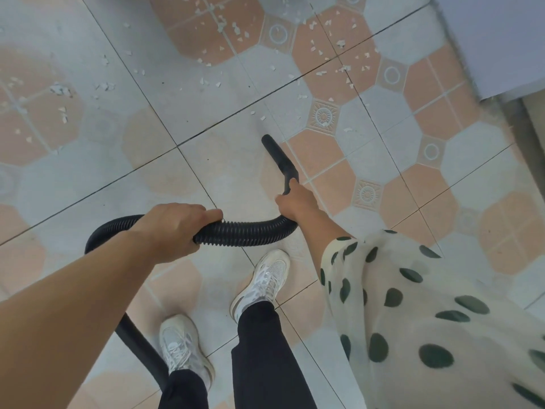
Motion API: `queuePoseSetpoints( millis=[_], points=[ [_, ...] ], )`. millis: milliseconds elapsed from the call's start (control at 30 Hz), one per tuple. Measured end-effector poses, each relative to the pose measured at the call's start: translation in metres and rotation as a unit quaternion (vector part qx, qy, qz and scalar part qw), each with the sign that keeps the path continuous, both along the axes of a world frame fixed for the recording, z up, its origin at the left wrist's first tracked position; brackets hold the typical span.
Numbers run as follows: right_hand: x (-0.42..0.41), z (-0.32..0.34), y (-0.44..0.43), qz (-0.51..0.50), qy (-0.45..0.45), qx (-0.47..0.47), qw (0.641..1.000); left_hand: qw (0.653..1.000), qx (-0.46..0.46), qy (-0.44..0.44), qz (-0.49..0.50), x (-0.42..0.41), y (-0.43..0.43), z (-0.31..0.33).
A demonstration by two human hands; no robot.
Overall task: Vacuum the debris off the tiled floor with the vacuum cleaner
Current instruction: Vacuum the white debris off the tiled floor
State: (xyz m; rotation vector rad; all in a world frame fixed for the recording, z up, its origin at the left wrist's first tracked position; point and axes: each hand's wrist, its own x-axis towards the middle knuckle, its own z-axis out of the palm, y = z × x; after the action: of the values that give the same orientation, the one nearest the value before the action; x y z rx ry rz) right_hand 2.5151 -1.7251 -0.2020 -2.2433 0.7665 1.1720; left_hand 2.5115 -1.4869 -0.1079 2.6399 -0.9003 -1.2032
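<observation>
Tiled floor fills the view: pale grey-white squares, peach octagons, small ornamented insets at their corners. Dark grout lines run diagonally, 8 to 1 o'clock and 11 to 5. Blurred pale blue-white panel at 2 o'clock, grey-brown strip under it. Light soft, even.

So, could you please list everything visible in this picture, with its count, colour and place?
nozzle: one, black, centre, pointing toward the debris.
hose: one, black, ribbed, from the nozzle leftward, then looping down at lower left.
debris: many scraps, white, scattered across the far tiles.
tiled floor: one, grey and peach, everywhere.
pale surface: one, bluish grey, top right corner.
shoes: two, white, bottom centre.
trousers: one pair, black, bottom centre.
sleeve: one, white with dark green dots, lower right.
left hand: one, grips the hose.
right hand: one, grips the nozzle's handle end.
</observation>
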Motion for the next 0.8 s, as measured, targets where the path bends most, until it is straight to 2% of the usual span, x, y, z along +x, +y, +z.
queuePoseSetpoints(
  millis=[233, 467, 800],
  points=[
    [0.052, -0.012, -0.011, 0.048, -0.022, -0.02, 0.998, 0.999, -0.002, -0.002, 0.048, 0.03, -0.013, -0.012],
    [0.067, -0.012, -0.026, 0.067, -0.018, -0.002, 0.998, 0.998, 0.001, 0.013, 0.06, 0.045, -0.028, -0.011],
    [0.043, 0.004, -0.076, -0.012, 0.02, -0.021, 1.0, 1.0, -0.011, -0.007, -0.024, 0.057, -0.074, -0.004]
  ],
)
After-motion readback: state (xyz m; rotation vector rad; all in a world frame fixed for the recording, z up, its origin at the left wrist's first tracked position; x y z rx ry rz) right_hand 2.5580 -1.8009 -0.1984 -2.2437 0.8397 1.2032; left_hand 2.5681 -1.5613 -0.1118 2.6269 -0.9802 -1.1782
